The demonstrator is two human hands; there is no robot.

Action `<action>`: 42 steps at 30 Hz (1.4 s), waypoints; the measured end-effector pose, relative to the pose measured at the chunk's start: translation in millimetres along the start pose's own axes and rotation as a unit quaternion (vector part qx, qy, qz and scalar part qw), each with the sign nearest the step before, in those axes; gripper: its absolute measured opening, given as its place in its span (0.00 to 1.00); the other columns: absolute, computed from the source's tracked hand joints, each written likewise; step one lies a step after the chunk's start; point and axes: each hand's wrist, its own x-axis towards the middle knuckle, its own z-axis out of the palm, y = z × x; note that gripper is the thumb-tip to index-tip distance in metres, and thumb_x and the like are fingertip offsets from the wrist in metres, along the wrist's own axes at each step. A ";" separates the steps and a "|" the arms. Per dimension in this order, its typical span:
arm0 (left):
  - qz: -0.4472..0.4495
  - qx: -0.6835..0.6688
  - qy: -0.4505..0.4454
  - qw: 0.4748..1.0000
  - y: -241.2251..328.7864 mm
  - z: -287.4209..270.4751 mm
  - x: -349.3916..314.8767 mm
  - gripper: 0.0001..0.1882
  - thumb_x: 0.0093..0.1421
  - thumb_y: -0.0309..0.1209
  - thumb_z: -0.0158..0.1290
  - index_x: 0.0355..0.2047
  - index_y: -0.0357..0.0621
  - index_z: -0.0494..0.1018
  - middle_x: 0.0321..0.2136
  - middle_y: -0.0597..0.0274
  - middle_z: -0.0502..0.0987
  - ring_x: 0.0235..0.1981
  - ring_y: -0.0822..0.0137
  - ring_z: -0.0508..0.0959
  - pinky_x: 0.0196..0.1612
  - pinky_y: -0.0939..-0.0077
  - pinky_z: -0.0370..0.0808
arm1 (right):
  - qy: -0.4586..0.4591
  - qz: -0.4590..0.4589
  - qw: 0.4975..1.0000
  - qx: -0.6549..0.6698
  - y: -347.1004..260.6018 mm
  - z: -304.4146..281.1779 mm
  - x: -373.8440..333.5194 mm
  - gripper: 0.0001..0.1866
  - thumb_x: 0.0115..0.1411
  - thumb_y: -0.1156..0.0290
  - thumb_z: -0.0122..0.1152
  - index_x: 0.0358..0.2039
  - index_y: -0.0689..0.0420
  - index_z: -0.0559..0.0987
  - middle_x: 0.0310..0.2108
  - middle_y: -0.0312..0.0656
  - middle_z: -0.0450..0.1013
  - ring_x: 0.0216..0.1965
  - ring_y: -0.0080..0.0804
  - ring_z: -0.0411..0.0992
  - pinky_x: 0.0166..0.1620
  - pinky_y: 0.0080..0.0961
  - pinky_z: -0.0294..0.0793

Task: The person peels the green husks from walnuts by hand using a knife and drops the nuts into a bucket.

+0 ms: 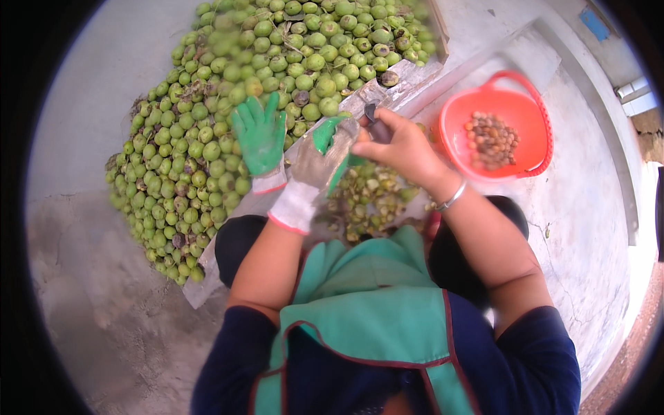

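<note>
My left hand (pixel 315 164) wears a soiled work glove with a pale cuff and green coating. Its fingers are bent and partly hidden, so I cannot tell whether they hold anything. My right hand (pixel 409 153) is bare, with a bracelet at the wrist. Its thumb and fingers pinch at the fingertip end of the worn glove. Just behind the right fingers stands a dark, curved tool part (pixel 377 126), mostly covered. A second green-coated glove (pixel 261 137) lies flat, fingers outward, between the left hand and a pile of round green fruits (pixel 200 149).
A wooden board (pixel 411 79) runs slantwise along the pile's near side. Cut green husk pieces (pixel 373 197) lie between my knees. On the right, a red plastic basket (pixel 453 114) contains brown nuts (pixel 492 138). The concrete floor (pixel 90 228) extends around them.
</note>
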 end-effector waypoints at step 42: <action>-0.297 0.181 0.119 0.930 -77.5 -256.0 -188.8 0.18 0.61 0.47 0.52 0.43 0.48 0.75 0.39 0.53 0.78 0.39 0.49 0.78 0.42 0.57 0.75 | -0.315 -0.028 0.939 -0.135 -25.6 327.7 94.8 0.13 0.58 0.76 0.62 0.44 0.62 0.76 0.29 0.34 0.75 0.31 0.17 0.71 0.38 0.18 0.73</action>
